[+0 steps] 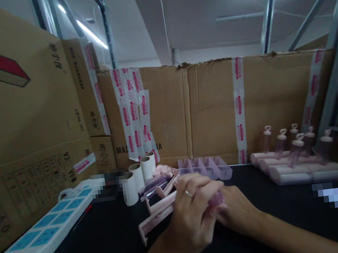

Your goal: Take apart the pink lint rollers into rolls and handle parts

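Observation:
My left hand [191, 210], with a ring on one finger, is closed over a small translucent pink piece [216, 200]. My right hand [236, 208] meets it from the right and is closed around the same piece, its fingers partly hidden behind the left. Most of the piece is covered, so I cannot tell its full shape. Just left of my hands lie pink plastic holder frames [157, 222] with bent ends. Behind my hands stands a translucent purple tray [220, 168] with compartments.
White cardboard-core rolls [130, 190] stand behind the frames, beside clear and pink parts [163, 170]. A white power strip [47, 236] lies left. At right are pink cylinders [292, 173] and clear tubes with pink looped caps [282, 143]. Cardboard walls [213, 108] enclose the black tabletop [104, 249].

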The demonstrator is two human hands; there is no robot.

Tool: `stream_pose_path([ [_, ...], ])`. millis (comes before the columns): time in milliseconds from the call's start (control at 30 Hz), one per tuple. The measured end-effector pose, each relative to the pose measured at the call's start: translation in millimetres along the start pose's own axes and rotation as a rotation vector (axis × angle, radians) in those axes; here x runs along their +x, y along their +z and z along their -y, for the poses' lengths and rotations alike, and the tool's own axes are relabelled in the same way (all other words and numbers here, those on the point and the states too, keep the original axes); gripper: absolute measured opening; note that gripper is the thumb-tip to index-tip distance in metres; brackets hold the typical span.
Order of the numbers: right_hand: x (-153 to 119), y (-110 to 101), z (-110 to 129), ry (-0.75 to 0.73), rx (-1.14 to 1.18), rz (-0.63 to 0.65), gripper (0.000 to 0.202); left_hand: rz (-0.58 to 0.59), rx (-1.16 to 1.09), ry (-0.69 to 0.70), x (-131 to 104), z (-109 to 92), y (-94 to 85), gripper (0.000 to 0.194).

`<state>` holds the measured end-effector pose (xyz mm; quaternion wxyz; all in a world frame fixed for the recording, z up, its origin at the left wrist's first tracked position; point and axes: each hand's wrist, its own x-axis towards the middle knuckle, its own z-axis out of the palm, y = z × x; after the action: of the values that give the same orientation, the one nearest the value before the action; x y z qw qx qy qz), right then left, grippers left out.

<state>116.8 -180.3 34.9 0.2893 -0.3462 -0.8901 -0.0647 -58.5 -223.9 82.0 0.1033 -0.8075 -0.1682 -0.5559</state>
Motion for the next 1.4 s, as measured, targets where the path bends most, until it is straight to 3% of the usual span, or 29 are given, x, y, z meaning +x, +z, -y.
stream_pose_path([
  [167, -14, -18, -41, 0.118, 0.003, 0.118, 0.048, -0.249, -0.199, -0.391, 8, 20, -2.1, 0.020],
  [333, -29, -18, -67, 0.149, 0.052, 0.260, 0.039, -0.402, -0.528, -0.846, 16, 39, 2.3, 0.031],
  [433, -31, -17, -71, 0.112, 0.081, 0.262, 0.038, -0.401, -0.629, -0.978, 17, 46, 6.7, 0.038],
  [567, -32, -15, -73, 0.087, 0.108, 0.216, 0.039, -0.308, -0.666, -1.083, 13, 50, 12.8, 0.040],
  [667, -33, -13, -76, 0.124, 0.174, 0.145, 0.038, -0.246, -0.652, -1.081, 11, 51, 16.2, 0.038],
  [733, -32, -14, -80, 0.179, 0.284, 0.025, 0.035, -0.226, -0.628, -1.076, 11, 51, 18.2, 0.037],
  [867, -26, -25, -84, 0.354, 0.831, -0.268, 0.024, -0.164, -0.617, -1.069, 10, 50, 23.8, 0.034],
  [1000, -23, -36, -73, 0.398, 1.365, -0.225, 0.035, -0.069, -0.607, -1.027, 4, 47, 31.8, 0.031],
  [1133, -22, -36, -61, 0.444, 1.455, -0.186, 0.038, 0.051, -0.608, -0.951, -2, 51, 34.7, 0.027],
  [1267, -24, -30, -58, 0.501, 1.430, -0.235, 0.040, 0.265, -0.244, -0.762, -3, 57, 30.7, 0.022],
  [1400, -27, -27, -48, 0.536, 1.349, -0.263, 0.043, 0.505, 0.324, -0.411, 5, 37, 32.8, 0.020],
])
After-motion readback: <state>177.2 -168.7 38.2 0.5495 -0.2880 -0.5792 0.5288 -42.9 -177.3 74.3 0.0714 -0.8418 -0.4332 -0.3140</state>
